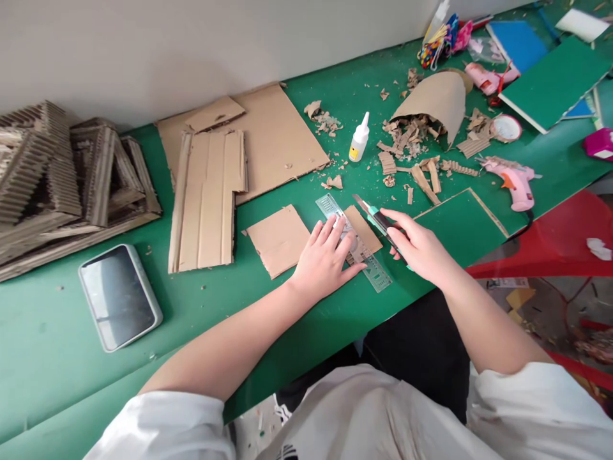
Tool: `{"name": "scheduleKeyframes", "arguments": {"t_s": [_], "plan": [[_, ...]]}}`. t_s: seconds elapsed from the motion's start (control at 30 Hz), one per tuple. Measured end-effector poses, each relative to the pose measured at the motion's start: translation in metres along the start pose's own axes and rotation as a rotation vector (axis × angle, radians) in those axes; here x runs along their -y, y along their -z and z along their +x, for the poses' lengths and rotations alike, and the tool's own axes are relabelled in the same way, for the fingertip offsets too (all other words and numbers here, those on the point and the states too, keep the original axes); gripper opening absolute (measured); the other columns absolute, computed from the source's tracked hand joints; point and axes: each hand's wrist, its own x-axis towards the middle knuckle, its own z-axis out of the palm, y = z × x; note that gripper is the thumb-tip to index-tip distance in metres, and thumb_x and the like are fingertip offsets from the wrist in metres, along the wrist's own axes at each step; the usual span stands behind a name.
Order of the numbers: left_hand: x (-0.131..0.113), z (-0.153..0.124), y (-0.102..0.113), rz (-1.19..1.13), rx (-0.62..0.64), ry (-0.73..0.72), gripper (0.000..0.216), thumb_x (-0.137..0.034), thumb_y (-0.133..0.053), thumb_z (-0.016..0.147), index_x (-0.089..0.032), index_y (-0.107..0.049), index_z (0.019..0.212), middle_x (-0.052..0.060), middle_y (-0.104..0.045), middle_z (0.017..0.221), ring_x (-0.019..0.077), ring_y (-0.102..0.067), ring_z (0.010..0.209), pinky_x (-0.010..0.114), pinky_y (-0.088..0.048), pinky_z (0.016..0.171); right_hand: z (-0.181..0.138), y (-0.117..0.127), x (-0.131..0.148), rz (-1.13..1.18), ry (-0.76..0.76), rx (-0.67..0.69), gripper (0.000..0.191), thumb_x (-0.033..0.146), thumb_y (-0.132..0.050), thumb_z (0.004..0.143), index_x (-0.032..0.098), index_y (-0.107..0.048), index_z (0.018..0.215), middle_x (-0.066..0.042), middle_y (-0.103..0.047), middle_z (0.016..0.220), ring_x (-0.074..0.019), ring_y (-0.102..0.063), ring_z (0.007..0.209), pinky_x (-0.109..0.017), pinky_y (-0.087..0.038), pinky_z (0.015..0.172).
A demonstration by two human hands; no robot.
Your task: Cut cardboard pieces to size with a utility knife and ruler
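Note:
My left hand lies flat with fingers spread, pressing a clear green ruler onto a small cardboard strip on the green table. My right hand is closed round a mint-and-black utility knife, its blade at the ruler's far end, along the strip's edge. A square cardboard piece lies just left of my left hand.
Large cardboard sheets and a corrugated cardboard model lie left and behind. A tablet-like device rests front left. A glue bottle, cardboard scraps, a cardboard cone, pink glue gun, tape roll and green boards lie right.

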Motion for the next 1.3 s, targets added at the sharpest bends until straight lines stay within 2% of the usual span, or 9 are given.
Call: {"name": "scheduleKeyframes", "arguments": {"t_s": [0.07, 0.2, 0.37, 0.5, 0.7, 0.8, 0.97, 1.3], "plan": [[0.000, 0.001, 0.000, -0.014, 0.001, -0.001, 0.063, -0.057, -0.050, 0.085, -0.009, -0.051, 0.124, 0.021, -0.043, 0.140, 0.0368, -0.035, 0.133, 0.053, -0.031, 0.109, 0.004, -0.009, -0.001, 0.066, -0.007, -0.028, 0.043, 0.037, -0.039, 0.090, 0.028, -0.047, 0.131, -0.005, -0.066, 0.101, -0.0131, -0.062, 0.058, -0.028, -0.052, 0.051], [0.000, 0.001, -0.002, -0.027, -0.011, -0.006, 0.061, -0.056, -0.050, 0.085, -0.010, -0.050, 0.125, 0.021, -0.042, 0.141, 0.0359, -0.035, 0.134, 0.053, -0.032, 0.108, 0.008, -0.018, -0.004, 0.155, -0.008, -0.034, 0.042, 0.039, -0.039, 0.090, 0.030, -0.048, 0.130, -0.002, -0.067, 0.087, -0.0137, -0.061, 0.057, -0.029, -0.053, 0.052], [0.002, 0.001, -0.004, -0.031, -0.032, -0.011, 0.066, -0.056, -0.050, 0.084, -0.007, -0.047, 0.128, 0.020, -0.043, 0.141, 0.0348, -0.037, 0.133, 0.051, -0.032, 0.109, 0.006, -0.012, -0.005, 0.147, -0.010, -0.022, 0.043, 0.039, -0.041, 0.090, 0.030, -0.046, 0.131, -0.002, -0.065, 0.092, -0.0134, -0.060, 0.060, -0.029, -0.053, 0.055], [0.003, 0.001, -0.005, -0.038, -0.030, -0.013, 0.068, -0.056, -0.050, 0.084, -0.006, -0.045, 0.131, 0.020, -0.042, 0.141, 0.0345, -0.036, 0.133, 0.051, -0.032, 0.109, 0.004, -0.005, -0.006, 0.146, -0.006, -0.015, 0.051, 0.040, -0.050, 0.086, 0.032, -0.040, 0.135, -0.002, -0.064, 0.090, -0.0141, -0.060, 0.061, -0.030, -0.053, 0.055], [0.002, 0.001, -0.002, -0.055, 0.004, 0.004, 0.065, -0.056, -0.049, 0.085, -0.008, -0.046, 0.130, 0.019, -0.041, 0.142, 0.0347, -0.035, 0.134, 0.053, -0.031, 0.109, 0.002, -0.011, -0.007, 0.156, -0.026, 0.032, 0.053, 0.033, -0.053, 0.083, 0.030, -0.041, 0.135, -0.005, -0.065, 0.104, -0.0146, -0.061, 0.063, -0.032, -0.055, 0.056], [0.002, 0.002, -0.001, -0.056, 0.014, 0.002, 0.065, -0.055, -0.050, 0.085, -0.008, -0.046, 0.130, 0.019, -0.041, 0.143, 0.0345, -0.035, 0.134, 0.053, -0.031, 0.109, 0.001, -0.013, -0.009, 0.161, -0.031, 0.020, 0.054, 0.034, -0.052, 0.083, 0.030, -0.040, 0.136, -0.005, -0.065, 0.105, -0.0173, -0.064, 0.071, -0.034, -0.056, 0.061], [0.002, 0.001, 0.000, -0.026, 0.013, -0.005, 0.067, -0.056, -0.048, 0.086, -0.006, -0.045, 0.131, 0.019, -0.042, 0.142, 0.0345, -0.035, 0.134, 0.052, -0.031, 0.109, -0.002, -0.016, -0.010, 0.106, 0.022, -0.030, 0.051, 0.033, -0.052, 0.085, 0.030, -0.042, 0.135, -0.006, -0.064, 0.114, -0.0220, -0.065, 0.096, -0.037, -0.056, 0.076], [0.002, -0.001, 0.000, -0.030, -0.016, -0.008, 0.066, -0.055, -0.051, 0.085, -0.006, -0.046, 0.130, 0.021, -0.043, 0.140, 0.0354, -0.036, 0.133, 0.053, -0.032, 0.108, -0.005, -0.018, -0.004, 0.024, 0.055, -0.067, 0.051, 0.030, -0.052, 0.084, 0.029, -0.043, 0.135, -0.005, -0.064, 0.116, -0.0224, -0.064, 0.102, -0.039, -0.052, 0.087]]}}
